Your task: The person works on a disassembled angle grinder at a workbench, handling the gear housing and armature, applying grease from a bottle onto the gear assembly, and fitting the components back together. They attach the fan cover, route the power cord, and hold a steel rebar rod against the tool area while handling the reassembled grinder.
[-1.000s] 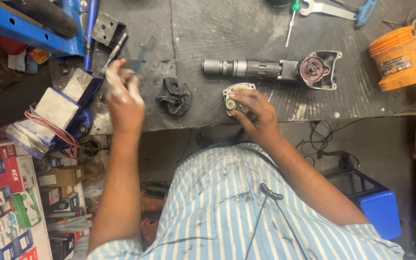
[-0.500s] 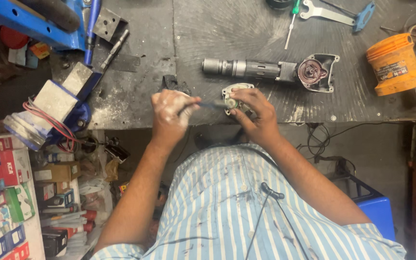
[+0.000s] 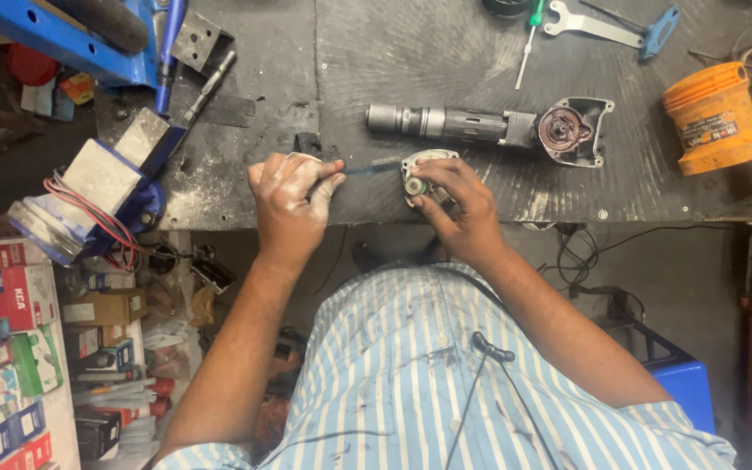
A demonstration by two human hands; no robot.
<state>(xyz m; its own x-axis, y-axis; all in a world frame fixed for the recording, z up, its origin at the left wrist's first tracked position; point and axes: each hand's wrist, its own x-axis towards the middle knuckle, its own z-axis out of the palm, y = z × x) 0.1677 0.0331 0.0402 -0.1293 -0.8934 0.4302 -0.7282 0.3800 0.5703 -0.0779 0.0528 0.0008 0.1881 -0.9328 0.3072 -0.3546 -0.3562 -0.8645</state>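
My left hand (image 3: 293, 196) is closed on a thin blue-handled tool (image 3: 367, 168), whose tip points right at a small grey metal cover with a round bearing (image 3: 417, 174). My right hand (image 3: 456, 204) grips that cover from below and holds it on the dark workbench (image 3: 446, 70) near its front edge. Both hands are smeared with whitish grease. A bit of a black piece (image 3: 306, 142) shows just beyond my left hand.
A grey power-tool barrel with an open gear housing (image 3: 489, 126) lies just beyond my hands. An orange tool part (image 3: 720, 109) sits far right, with a screwdriver (image 3: 528, 39) and wrench (image 3: 607, 26) at the back. There is a blue vise (image 3: 102, 178) at left and boxed goods (image 3: 2, 348) below left.
My left hand came down from the back left of the bench to the cover, bringing the thin tool's tip against it. My right hand stayed on the cover.
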